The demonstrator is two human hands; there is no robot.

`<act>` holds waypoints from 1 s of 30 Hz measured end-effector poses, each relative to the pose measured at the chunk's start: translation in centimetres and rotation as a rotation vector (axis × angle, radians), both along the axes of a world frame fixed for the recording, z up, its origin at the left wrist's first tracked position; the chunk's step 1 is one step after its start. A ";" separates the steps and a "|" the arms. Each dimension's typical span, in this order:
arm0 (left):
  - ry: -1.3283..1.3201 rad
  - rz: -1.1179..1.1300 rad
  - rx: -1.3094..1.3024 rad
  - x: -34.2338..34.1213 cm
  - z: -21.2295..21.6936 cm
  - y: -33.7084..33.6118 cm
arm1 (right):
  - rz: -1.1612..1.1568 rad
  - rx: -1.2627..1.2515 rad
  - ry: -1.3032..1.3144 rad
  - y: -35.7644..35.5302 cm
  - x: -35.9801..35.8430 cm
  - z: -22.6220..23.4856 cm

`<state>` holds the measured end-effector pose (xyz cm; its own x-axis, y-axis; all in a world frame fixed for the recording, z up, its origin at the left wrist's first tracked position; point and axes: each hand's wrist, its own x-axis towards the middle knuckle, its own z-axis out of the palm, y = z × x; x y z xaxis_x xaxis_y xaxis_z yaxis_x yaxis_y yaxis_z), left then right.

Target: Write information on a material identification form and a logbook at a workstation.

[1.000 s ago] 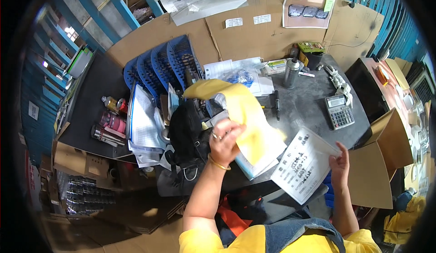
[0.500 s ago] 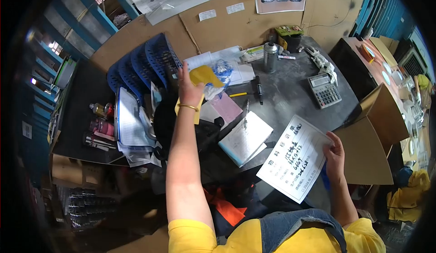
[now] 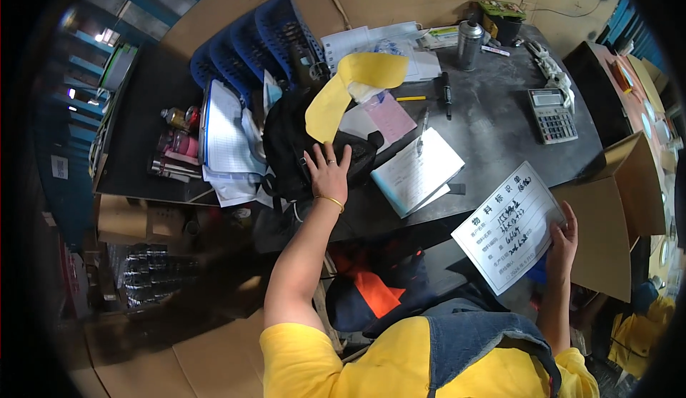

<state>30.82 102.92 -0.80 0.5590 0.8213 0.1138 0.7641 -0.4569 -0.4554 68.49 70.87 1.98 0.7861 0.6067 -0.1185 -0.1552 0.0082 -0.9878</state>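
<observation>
My right hand grips the right edge of a white printed form with handwriting on it, thumb on its face. The sheet is tilted and held out beyond the desk's near edge. My left hand rests with fingers spread on a black bag, its fingertips at the lower end of a bent yellow paper strip. The strip's far end curls up over a crumpled clear plastic wrapper. An open notebook with a pen on it lies between my hands, beside a pink sheet.
Blue plastic file racks stand at the back left, with a clipboard before them. A spray can, black marker, calculator and white gloves occupy the right side. An open cardboard box stands right of the desk.
My left hand has come back toward me from the strip's far part onto the bag. The yellow strip now lies more spread out. The form stays in my right hand; the whole view has shifted.
</observation>
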 end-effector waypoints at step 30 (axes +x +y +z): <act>-0.483 -0.054 0.186 -2.6 5.6 -2.4 | 0.220 0.052 0.112 5.7 5.4 -0.8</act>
